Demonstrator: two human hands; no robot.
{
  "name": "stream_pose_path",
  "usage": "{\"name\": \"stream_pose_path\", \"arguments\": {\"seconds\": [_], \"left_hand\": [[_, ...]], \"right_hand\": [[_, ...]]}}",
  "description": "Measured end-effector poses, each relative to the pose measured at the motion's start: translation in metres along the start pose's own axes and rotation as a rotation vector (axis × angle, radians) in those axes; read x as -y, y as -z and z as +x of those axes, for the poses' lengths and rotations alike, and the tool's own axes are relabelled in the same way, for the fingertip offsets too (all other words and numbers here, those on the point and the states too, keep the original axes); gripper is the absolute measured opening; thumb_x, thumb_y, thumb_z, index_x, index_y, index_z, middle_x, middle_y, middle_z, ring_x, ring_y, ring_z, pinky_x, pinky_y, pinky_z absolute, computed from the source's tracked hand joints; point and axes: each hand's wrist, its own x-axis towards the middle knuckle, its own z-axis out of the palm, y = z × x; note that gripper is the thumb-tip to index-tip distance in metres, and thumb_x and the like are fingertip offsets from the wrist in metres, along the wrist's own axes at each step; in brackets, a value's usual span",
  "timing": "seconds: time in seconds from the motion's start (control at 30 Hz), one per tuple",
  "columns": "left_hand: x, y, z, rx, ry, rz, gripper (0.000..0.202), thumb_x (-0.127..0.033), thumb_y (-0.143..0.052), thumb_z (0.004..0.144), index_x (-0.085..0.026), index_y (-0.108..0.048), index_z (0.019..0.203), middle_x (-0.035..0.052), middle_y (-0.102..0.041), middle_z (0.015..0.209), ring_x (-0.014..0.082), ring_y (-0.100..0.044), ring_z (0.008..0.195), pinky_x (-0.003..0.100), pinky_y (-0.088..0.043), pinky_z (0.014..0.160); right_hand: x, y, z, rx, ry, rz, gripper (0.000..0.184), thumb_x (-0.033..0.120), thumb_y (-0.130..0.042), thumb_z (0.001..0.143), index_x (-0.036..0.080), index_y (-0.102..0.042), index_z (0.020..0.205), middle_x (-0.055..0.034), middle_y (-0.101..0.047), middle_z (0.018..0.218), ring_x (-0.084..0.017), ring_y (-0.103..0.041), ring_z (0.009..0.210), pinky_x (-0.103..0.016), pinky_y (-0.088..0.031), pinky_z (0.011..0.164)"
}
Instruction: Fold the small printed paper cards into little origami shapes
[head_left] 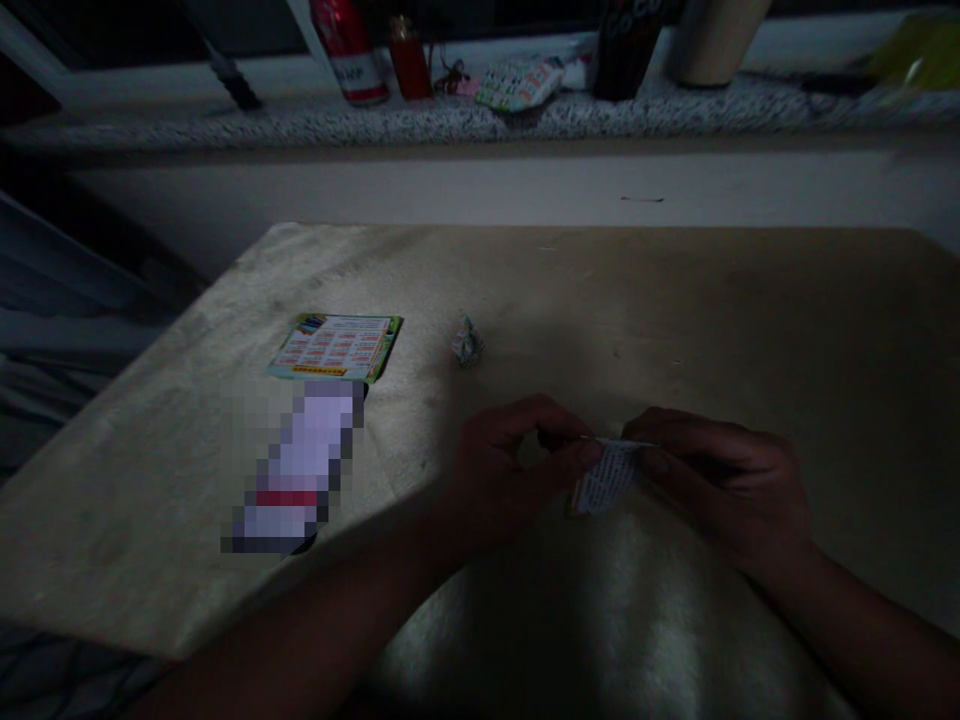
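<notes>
A small piece of printed paper [609, 476] hangs between my two hands above the table, its top edge folded or seen edge-on. My left hand [517, 465] pinches its left end between thumb and forefinger. At the right end, the thumb and fingers of my right hand [724, 475] are closed on the same paper. Beyond my left hand lies a crumpled scrap of printed paper [467, 343], touched by neither hand. The light is dim, and my curled lower fingers are partly in shadow.
On the table [712, 300], to the left, lie a printed calendar card [337, 346] and a pixelated phone-like object [307, 460]. Along the granite windowsill [435, 122] stand a red can [351, 55], a red bottle [409, 60], a crumpled wrapper [519, 84] and a dark can [628, 50].
</notes>
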Motion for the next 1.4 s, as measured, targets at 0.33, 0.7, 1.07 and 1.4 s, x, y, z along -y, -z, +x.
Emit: {"name": "stream_pose_path", "arguments": {"seconds": [0.33, 0.7, 1.07, 1.4], "left_hand": [[-0.0068, 0.0003, -0.0002, 0.015, -0.013, 0.059, 0.013, -0.026, -0.076, 0.082, -0.016, -0.072, 0.076, 0.0002, -0.067, 0.066, 0.0104, -0.058, 0.062, 0.023, -0.047, 0.06], [-0.0003, -0.0009, -0.005, -0.06, -0.093, 0.087, 0.004, -0.02, -0.075, 0.081, -0.017, -0.074, 0.08, -0.0008, -0.068, 0.068, 0.0094, -0.06, 0.062, 0.022, -0.048, 0.059], [-0.0029, -0.0012, -0.0045, -0.062, -0.094, 0.106, 0.005, -0.019, -0.073, 0.083, -0.016, -0.072, 0.079, -0.0006, -0.068, 0.068, 0.0094, -0.062, 0.062, 0.022, -0.049, 0.059], [-0.0029, 0.0004, -0.0023, -0.069, -0.202, 0.124, 0.002, -0.018, -0.075, 0.081, -0.017, -0.074, 0.08, 0.0013, -0.067, 0.07, 0.0115, -0.061, 0.066, 0.026, -0.049, 0.062]], "right_hand": [[0.0034, -0.0009, 0.0019, -0.026, 0.023, 0.007, 0.023, 0.01, -0.075, 0.08, 0.031, -0.08, 0.088, 0.0027, -0.077, 0.079, -0.011, -0.07, 0.066, -0.019, -0.056, 0.057], [-0.0003, -0.0008, 0.0015, -0.017, 0.082, -0.034, 0.021, 0.01, -0.074, 0.081, 0.029, -0.078, 0.09, 0.0026, -0.077, 0.079, -0.01, -0.07, 0.064, -0.018, -0.055, 0.053], [0.0008, -0.0007, 0.002, -0.016, 0.102, -0.061, 0.02, 0.01, -0.075, 0.08, 0.027, -0.079, 0.09, 0.0008, -0.078, 0.079, -0.012, -0.072, 0.065, -0.019, -0.057, 0.054], [0.0, -0.0018, 0.0017, -0.027, 0.112, -0.023, 0.029, 0.003, -0.072, 0.078, 0.027, -0.078, 0.093, 0.0031, -0.078, 0.078, -0.009, -0.072, 0.067, -0.015, -0.059, 0.061]]}}
